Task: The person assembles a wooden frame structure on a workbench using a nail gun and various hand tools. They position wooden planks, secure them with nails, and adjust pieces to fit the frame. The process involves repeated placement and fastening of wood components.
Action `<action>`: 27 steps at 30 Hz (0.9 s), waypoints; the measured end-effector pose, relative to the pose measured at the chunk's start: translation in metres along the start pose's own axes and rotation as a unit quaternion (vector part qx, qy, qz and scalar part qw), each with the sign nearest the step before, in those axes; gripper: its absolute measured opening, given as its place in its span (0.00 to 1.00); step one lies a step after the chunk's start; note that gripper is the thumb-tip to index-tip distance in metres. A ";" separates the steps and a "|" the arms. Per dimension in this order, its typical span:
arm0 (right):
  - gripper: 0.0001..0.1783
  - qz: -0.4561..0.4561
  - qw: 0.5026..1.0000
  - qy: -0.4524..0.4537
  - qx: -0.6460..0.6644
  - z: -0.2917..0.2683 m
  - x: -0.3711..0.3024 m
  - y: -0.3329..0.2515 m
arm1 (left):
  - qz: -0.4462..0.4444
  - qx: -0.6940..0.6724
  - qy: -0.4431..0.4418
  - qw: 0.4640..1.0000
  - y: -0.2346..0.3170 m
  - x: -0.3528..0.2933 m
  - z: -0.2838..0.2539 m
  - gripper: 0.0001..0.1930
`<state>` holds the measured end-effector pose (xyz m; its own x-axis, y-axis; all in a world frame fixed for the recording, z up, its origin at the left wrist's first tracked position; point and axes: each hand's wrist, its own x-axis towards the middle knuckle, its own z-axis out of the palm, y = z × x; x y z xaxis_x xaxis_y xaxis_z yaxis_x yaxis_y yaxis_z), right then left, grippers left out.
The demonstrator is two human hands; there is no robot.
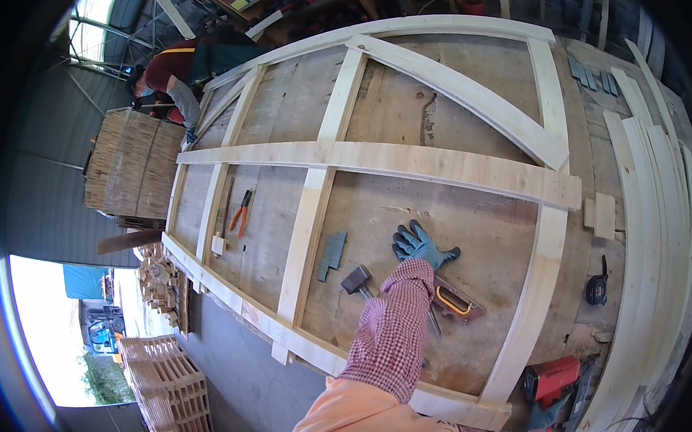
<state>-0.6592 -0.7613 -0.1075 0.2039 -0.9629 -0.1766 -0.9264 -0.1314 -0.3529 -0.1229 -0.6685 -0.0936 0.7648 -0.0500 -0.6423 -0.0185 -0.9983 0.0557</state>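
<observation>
My left hand (418,244), in a blue glove with a red checked sleeve, lies flat with fingers spread on the plywood inside a large pale wooden frame (405,163). It holds nothing. A hammer (356,279) lies just left of my forearm, its handle running under the sleeve. A tool with a yellow-orange handle (456,301) lies just right of the wrist. My right hand (542,419), also blue-gloved, shows only partly at the bottom edge, beside a red power tool (552,378). Its grip is hidden.
A grey notched strip (332,255) and orange-handled pliers (240,213) lie on the plywood to the left. A black tape measure (596,288) sits right of the frame, near curved wooden strips (654,202). Another person (178,77) bends over the far left corner. Stacked pallets (168,386) stand below.
</observation>
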 end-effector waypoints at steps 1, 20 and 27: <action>0.49 0.015 1.000 -0.008 0.021 0.001 -0.001 0.004 | -0.001 0.004 -0.002 1.000 -0.001 0.000 -0.001 0.70; 0.11 0.146 0.836 -0.300 0.436 -0.206 0.200 -0.230 | -0.006 0.023 0.002 1.000 0.002 0.011 0.013 0.72; 0.10 -0.068 0.843 -0.364 0.390 -0.151 0.305 -0.388 | -0.005 0.018 0.005 1.000 -0.002 0.013 0.012 0.71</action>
<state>-0.2858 -1.0400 0.1142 0.6950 -0.5147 -0.5021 -0.4463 0.2387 -0.8624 -0.1207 -0.6672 -0.1114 0.7713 -0.0399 -0.6353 -0.0339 -0.9992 0.0215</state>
